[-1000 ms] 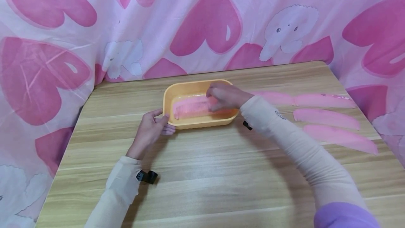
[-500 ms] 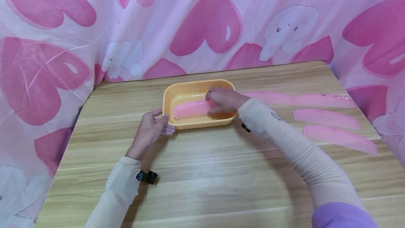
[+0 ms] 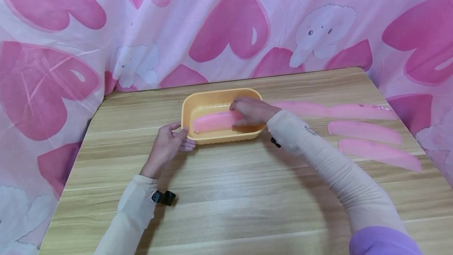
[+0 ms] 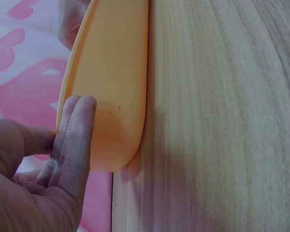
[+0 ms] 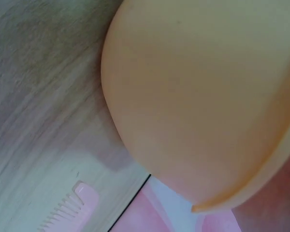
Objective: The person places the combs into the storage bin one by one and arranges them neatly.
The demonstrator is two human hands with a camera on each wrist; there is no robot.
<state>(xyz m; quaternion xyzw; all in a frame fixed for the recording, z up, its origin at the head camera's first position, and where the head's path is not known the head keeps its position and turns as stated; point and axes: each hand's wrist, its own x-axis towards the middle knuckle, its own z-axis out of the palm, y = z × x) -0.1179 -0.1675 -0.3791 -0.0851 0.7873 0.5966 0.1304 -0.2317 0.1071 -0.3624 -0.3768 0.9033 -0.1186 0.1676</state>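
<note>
A yellow-orange plastic basin (image 3: 207,100) stands on the wooden table, with a pink comb (image 3: 211,123) inside it. My left hand (image 3: 170,140) holds the basin's left end, thumb at the rim and fingers along the outer wall; the left wrist view shows these fingers (image 4: 77,140) against the side. Over the right end of the basin, my right hand (image 3: 254,110) reaches in and grips the comb between thumb and fingers, hiding the comb's right part. From the right wrist, the basin's outer wall (image 5: 193,96) covers most of the view, and the fingers are hidden.
Several more pink combs lie on the table to the right, among them a front one (image 3: 380,155), one behind it (image 3: 364,132) and a back one (image 3: 361,111). A pink heart-patterned cloth (image 3: 230,23) hangs behind the table (image 3: 226,192).
My right hand has shifted slightly left and the comb under it has tilted, its toothed side now looking narrower. The left hand stays on the basin's end.
</note>
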